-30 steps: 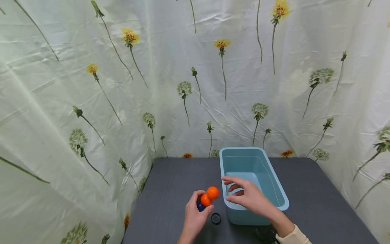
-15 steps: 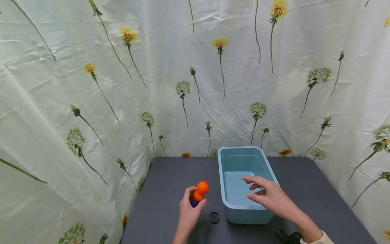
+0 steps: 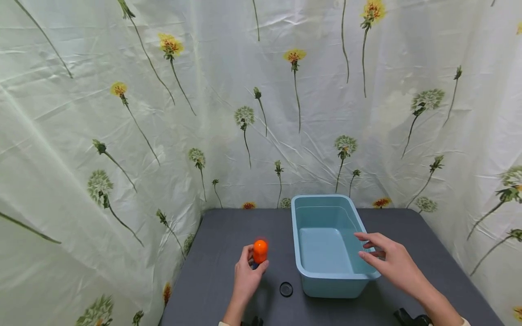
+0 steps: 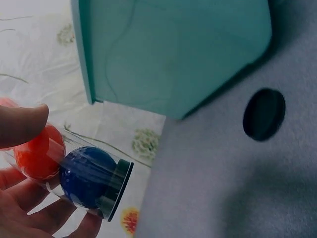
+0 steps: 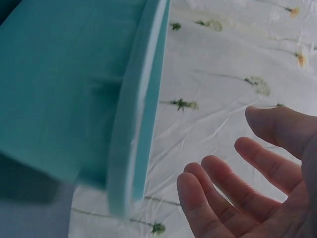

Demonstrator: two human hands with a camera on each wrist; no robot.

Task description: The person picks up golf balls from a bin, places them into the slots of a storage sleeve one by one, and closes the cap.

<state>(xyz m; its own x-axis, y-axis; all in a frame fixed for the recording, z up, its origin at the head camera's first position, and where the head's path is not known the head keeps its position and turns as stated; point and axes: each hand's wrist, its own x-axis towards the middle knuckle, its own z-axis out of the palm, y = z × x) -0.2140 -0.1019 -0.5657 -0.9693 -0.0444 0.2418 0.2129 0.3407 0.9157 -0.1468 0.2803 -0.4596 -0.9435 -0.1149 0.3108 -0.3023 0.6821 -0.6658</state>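
My left hand (image 3: 246,280) grips a clear tube (image 4: 63,148) between thumb and fingers, left of the blue bin. Stacked in line with it are a blue ball (image 4: 85,179) by its dark base (image 4: 119,192) and an orange ball (image 4: 41,157). Another orange ball (image 3: 260,246) shows at the top end in the head view; the thumb mostly covers it in the left wrist view. A round black cap (image 3: 286,289) lies on the table between that hand and the bin. My right hand (image 3: 393,262) hovers at the bin's right rim, fingers loosely bent, holding nothing.
The light blue bin (image 3: 338,275) stands on the dark table (image 3: 228,235), with nothing visible on its floor. A floral curtain (image 3: 261,113) hangs behind and around the table. Dark wrist straps (image 3: 412,318) show near both forearms.
My left hand has moved left and slightly away with the tube and balls, bringing the tube more in line with the view. My right hand has moved right, from over the bin to its right rim.
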